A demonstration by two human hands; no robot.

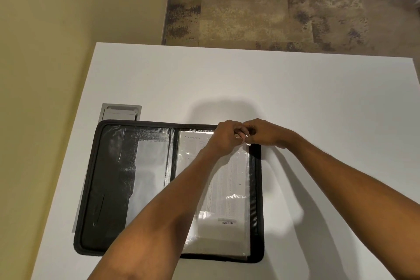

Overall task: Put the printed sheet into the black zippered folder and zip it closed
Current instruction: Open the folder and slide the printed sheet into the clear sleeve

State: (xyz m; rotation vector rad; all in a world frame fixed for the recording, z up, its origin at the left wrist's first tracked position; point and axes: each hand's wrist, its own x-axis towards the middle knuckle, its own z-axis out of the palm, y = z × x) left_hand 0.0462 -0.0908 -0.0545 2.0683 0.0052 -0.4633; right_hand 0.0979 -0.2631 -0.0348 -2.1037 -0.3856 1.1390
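Observation:
The black zippered folder (pixel 106 184) lies open flat on the white table (pixel 250 88). On its right half, a printed sheet (pixel 229 188) marked "ENTERED" near the bottom lies inside a clear plastic sleeve. My left hand (pixel 223 137) and my right hand (pixel 264 132) meet at the sleeve's top right corner. Both pinch the thin plastic edge there. The left forearm crosses over the folder's middle and hides part of the sheet. The folder's left half shows a black pocket and another clear sleeve.
A grey cable hatch (pixel 121 112) is set into the table just behind the folder's top left corner. A yellow wall (pixel 56 29) runs along the left. Patterned carpet (pixel 272 16) lies beyond the table's far edge.

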